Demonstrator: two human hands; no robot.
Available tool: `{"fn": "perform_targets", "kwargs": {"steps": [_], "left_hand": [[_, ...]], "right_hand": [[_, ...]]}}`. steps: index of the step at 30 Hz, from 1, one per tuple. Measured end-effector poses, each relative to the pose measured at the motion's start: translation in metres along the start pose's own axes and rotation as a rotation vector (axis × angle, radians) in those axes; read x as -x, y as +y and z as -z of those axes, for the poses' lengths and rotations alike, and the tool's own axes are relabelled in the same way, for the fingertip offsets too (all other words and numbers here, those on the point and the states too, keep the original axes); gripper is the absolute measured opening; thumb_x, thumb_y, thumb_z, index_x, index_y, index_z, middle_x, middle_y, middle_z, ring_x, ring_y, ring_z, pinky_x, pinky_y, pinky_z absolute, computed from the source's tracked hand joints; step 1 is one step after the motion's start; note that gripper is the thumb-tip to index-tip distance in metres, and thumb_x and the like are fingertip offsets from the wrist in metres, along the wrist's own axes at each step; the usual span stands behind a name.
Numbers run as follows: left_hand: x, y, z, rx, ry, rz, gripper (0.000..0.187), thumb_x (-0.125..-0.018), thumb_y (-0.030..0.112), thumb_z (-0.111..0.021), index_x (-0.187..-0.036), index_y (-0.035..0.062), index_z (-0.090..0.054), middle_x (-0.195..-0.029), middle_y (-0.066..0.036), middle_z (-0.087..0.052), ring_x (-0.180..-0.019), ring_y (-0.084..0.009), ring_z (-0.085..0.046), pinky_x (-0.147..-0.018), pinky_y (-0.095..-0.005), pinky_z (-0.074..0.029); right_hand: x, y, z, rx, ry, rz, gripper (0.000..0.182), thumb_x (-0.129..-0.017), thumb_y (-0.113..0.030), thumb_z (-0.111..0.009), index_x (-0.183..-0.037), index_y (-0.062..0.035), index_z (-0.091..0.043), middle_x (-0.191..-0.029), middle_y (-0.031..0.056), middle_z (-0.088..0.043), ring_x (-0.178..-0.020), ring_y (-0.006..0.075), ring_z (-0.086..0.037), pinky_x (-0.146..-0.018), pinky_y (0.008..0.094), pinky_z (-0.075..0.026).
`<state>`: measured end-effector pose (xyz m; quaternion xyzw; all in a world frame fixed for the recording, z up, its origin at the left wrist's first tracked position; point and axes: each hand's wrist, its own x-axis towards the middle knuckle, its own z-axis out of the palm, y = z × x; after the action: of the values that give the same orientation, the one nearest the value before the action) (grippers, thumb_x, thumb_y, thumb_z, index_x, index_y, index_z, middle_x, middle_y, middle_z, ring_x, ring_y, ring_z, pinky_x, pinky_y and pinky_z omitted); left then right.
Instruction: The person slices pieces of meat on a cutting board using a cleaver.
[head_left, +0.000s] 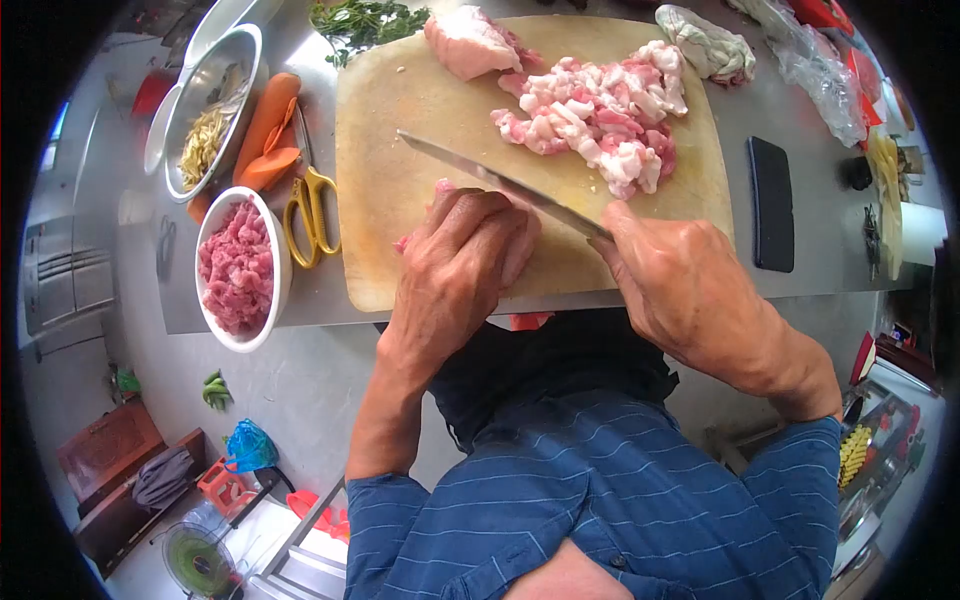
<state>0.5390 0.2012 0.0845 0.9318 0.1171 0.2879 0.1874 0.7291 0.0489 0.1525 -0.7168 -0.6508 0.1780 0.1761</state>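
My left hand (455, 255) is closed over a piece of meat (520, 245) near the front edge of the pale cutting board (380, 110). Only the meat's edges show around the fingers. In my right hand (680, 270) is the handle of a long knife (480, 172), its blade pointing to the upper left, just beyond my left knuckles. A heap of cut pink and white meat (610, 115) lies on the board's right half. Behind it, to the left, sits a larger fatty chunk (475, 45).
Left of the board are yellow scissors (312, 215), carrots (268, 125), a white bowl of chopped meat (238, 268) and a metal bowl of pale strips (205, 145). Green herbs (360, 25) lie behind; a crumpled cloth (705, 45) and black phone (771, 205) are at right.
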Motion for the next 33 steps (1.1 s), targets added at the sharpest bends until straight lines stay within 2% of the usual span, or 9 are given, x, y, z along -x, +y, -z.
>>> {"fn": "perform_targets", "kwargs": {"steps": [7, 17, 21, 24, 26, 27, 30, 32, 33], "left_hand": [[0.003, -0.005, -0.004, 0.019, 0.014, -0.015, 0.025, -0.083, 0.005, -0.083, -0.107, 0.0030, -0.076, -0.109, -0.007, -0.074, -0.109, -0.0278, -0.070, -0.096, -0.0440, -0.059], [0.006, -0.006, -0.007, 0.052, 0.058, -0.001, 0.026, -0.083, 0.003, -0.084, -0.108, 0.0021, -0.077, -0.109, -0.009, -0.074, -0.108, -0.0293, -0.072, -0.093, -0.0425, -0.060], [0.006, -0.009, -0.009, 0.103, 0.066, -0.011, 0.026, -0.083, 0.003, -0.084, -0.107, 0.0014, -0.076, -0.110, -0.010, -0.075, -0.107, -0.0308, -0.073, -0.094, -0.0437, -0.060], [0.007, -0.011, -0.007, 0.128, 0.063, 0.011, 0.025, -0.083, 0.002, -0.084, -0.107, 0.0008, -0.076, -0.110, -0.011, -0.075, -0.106, -0.0321, -0.073, -0.095, -0.0448, -0.060], [0.008, -0.010, -0.005, 0.150, 0.049, 0.013, 0.024, -0.084, 0.002, -0.083, -0.106, 0.0005, -0.076, -0.110, -0.012, -0.075, -0.105, -0.0327, -0.073, -0.097, -0.0453, -0.060], [0.009, -0.009, -0.004, 0.111, 0.030, 0.032, 0.024, -0.084, 0.000, -0.083, -0.106, 0.0005, -0.076, -0.110, -0.012, -0.074, -0.105, -0.0330, -0.073, -0.098, -0.0457, -0.060], [0.010, -0.007, -0.004, 0.066, 0.027, 0.043, 0.025, -0.083, 0.000, -0.083, -0.106, 0.0006, -0.076, -0.110, -0.013, -0.074, -0.106, -0.0333, -0.073, -0.101, -0.0464, -0.059], [0.011, -0.007, -0.005, 0.059, 0.055, 0.047, 0.026, -0.082, 0.001, -0.083, -0.107, 0.0007, -0.076, -0.110, -0.013, -0.074, -0.106, -0.0333, -0.073, -0.102, -0.0468, -0.059], [0.010, -0.007, -0.008, 0.083, 0.071, 0.041, 0.026, -0.081, 0.001, -0.083, -0.107, 0.0013, -0.076, -0.109, -0.013, -0.074, -0.106, -0.0328, -0.072, -0.101, -0.0465, -0.059]], "right_hand": [[0.011, -0.005, 0.011, 0.040, -0.080, -0.023, 0.015, -0.102, -0.003, -0.067, -0.107, 0.0006, -0.053, -0.080, 0.0253, -0.068, -0.078, 0.0494, -0.069, -0.064, 0.0562, -0.053], [0.029, -0.010, 0.030, 0.060, -0.227, -0.123, 0.015, -0.102, -0.003, -0.066, -0.106, 0.0002, -0.052, -0.082, 0.0248, -0.067, -0.078, 0.0489, -0.068, -0.063, 0.0554, -0.053], [0.010, -0.013, 0.027, 0.116, -0.291, -0.143, 0.016, -0.103, -0.005, -0.066, -0.106, 0.0009, -0.052, -0.080, 0.0259, -0.066, -0.077, 0.0499, -0.067, -0.063, 0.0557, -0.052], [-0.015, -0.005, 0.004, 0.090, -0.168, 0.003, 0.015, -0.101, -0.005, -0.066, -0.106, 0.0002, -0.053, -0.078, 0.0259, -0.066, -0.076, 0.0487, -0.068, -0.064, 0.0561, -0.052], [-0.030, -0.003, -0.016, 0.169, 0.189, 0.313, 0.015, -0.100, -0.006, -0.066, -0.107, -0.0006, -0.055, -0.076, 0.0248, -0.067, -0.075, 0.0461, -0.070, -0.066, 0.0565, -0.052], [-0.042, -0.009, -0.020, 0.171, 0.195, 0.309, 0.015, -0.100, -0.006, -0.066, -0.107, -0.0006, -0.055, -0.076, 0.0248, -0.067, -0.075, 0.0461, -0.070, -0.066, 0.0565, -0.052], [-0.058, -0.019, -0.028, 0.139, 0.029, 0.153, 0.016, -0.098, -0.007, -0.067, -0.107, -0.0012, -0.055, -0.076, 0.0234, -0.068, -0.076, 0.0433, -0.072, -0.067, 0.0562, -0.052], [-0.045, -0.008, -0.028, 0.124, 0.030, 0.214, 0.031, -0.097, -0.013, -0.069, -0.123, 0.0011, -0.060, -0.103, 0.0207, -0.071, -0.098, 0.0359, -0.073, -0.079, 0.0481, -0.057], [-0.035, -0.002, -0.023, 0.129, 0.031, 0.224, 0.031, -0.097, -0.013, -0.069, -0.123, 0.0011, -0.060, -0.103, 0.0207, -0.071, -0.098, 0.0359, -0.073, -0.079, 0.0481, -0.057]]}}
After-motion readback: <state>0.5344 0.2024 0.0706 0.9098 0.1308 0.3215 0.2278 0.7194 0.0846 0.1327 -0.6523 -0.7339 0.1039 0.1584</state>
